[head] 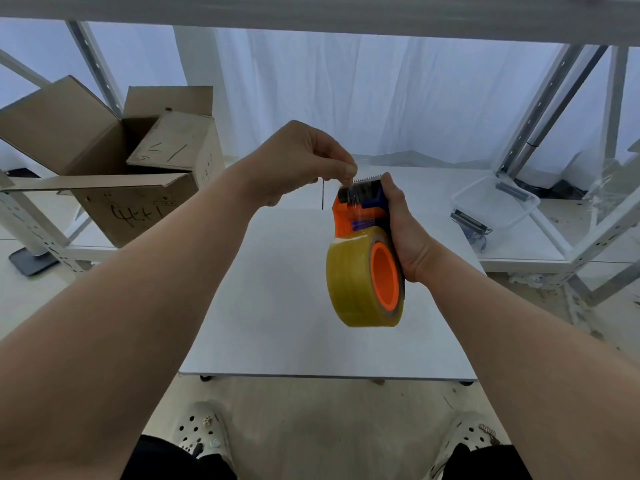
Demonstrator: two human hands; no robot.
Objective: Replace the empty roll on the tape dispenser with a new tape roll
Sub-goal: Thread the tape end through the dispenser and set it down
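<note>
My right hand (pixel 405 230) grips the orange tape dispenser (pixel 360 206) from its 3 o'clock side, holding it upright above the white table (pixel 277 306). The yellowish tape roll (pixel 353 278) sits on the hub (pixel 384 271) at the dispenser's 6 o'clock end. My left hand (pixel 298 161), at 11 o'clock, pinches the clear tape end (pixel 349 184) beside the toothed blade (pixel 369 177).

1. A white table (pixel 294 306) stands before me on a pale, scuffed floor (pixel 311 410);
2. white curtains (pixel 346 98) hang behind it, daylight glowing through;
3. grey metal racking (pixel 540 109) flanks it; an open cardboard box (pixel 104 161) sits on the low left shelf, a clear tub (pixel 495 199) on the right one.
</note>
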